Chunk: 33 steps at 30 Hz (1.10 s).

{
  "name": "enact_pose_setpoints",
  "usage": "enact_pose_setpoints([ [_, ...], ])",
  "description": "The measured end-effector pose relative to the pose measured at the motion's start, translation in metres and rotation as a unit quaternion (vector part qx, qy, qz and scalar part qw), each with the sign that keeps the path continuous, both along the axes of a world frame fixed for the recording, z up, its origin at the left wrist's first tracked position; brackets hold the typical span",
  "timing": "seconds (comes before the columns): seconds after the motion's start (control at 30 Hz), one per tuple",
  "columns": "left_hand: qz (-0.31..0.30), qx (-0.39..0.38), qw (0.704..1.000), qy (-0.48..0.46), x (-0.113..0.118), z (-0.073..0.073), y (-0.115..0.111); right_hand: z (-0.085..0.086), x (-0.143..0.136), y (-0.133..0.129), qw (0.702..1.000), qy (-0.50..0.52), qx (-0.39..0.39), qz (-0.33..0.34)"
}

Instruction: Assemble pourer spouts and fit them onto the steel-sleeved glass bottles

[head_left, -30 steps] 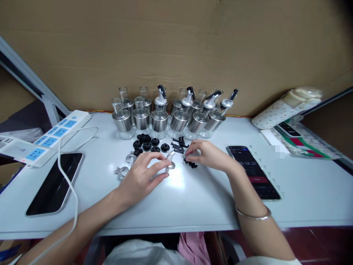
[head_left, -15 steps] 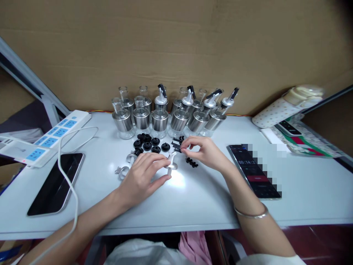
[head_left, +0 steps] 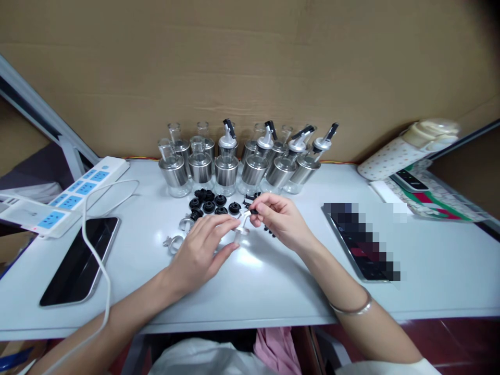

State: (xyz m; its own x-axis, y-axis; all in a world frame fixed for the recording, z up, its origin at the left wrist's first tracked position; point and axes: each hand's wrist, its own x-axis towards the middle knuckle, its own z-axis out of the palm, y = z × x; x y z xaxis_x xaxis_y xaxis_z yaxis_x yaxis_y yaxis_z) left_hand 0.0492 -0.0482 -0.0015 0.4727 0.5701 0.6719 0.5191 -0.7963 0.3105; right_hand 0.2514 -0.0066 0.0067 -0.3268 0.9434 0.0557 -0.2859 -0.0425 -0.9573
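Silver spout (head_left: 242,230) between the hands (head_left: 203,244) (head_left: 279,219)

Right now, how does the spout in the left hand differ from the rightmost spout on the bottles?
The held spout is in the left hand; the rightmost spout sits on a bottle. The rightmost spout carries a black lever; at the held spout's tip, the right hand holds a small black part, and I cannot tell if it is attached. Both are silvery, with a round disc.
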Motion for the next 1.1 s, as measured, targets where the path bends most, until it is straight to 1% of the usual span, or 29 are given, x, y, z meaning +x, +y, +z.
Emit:
enact_pose_setpoints([
  [0.17, -0.001, 0.005, 1.000, 0.011, 0.0000, -0.0018, 0.0009, -0.0020, -0.0032, -0.0006, 1.000, -0.006, 0.000, -0.016],
  [0.27, -0.002, 0.003, 1.000, 0.009, 0.0005, -0.0018, 0.0013, -0.0022, -0.0037, -0.0009, 0.999, 0.025, -0.025, 0.003],
  [0.4, -0.002, 0.014, 1.000, 0.003, -0.0002, -0.0017, 0.0022, -0.0001, -0.0023, -0.0033, 0.992, 0.081, -0.071, 0.059],
  [0.57, -0.028, 0.037, 0.999, 0.002, -0.0013, -0.0014, 0.0036, 0.0034, 0.0003, -0.0064, 0.969, 0.107, -0.122, 0.185],
  [0.7, -0.025, 0.047, 0.998, 0.014, -0.0004, 0.0020, 0.0040, 0.0034, 0.0001, -0.0063, 0.954, 0.139, -0.134, 0.227],
  [0.83, -0.030, 0.048, 0.998, 0.019, 0.0007, 0.0043, 0.0032, 0.0023, -0.0015, -0.0058, 0.945, 0.157, -0.160, 0.237],
  [1.0, -0.039, 0.037, 0.998, 0.016, 0.0011, 0.0005, 0.0020, 0.0019, -0.0032, -0.0070, 0.952, 0.157, -0.169, 0.198],
  [1.1, -0.046, 0.015, 0.999, 0.008, -0.0017, -0.0010, 0.0043, 0.0016, -0.0040, -0.0074, 0.953, 0.159, -0.172, 0.190],
])
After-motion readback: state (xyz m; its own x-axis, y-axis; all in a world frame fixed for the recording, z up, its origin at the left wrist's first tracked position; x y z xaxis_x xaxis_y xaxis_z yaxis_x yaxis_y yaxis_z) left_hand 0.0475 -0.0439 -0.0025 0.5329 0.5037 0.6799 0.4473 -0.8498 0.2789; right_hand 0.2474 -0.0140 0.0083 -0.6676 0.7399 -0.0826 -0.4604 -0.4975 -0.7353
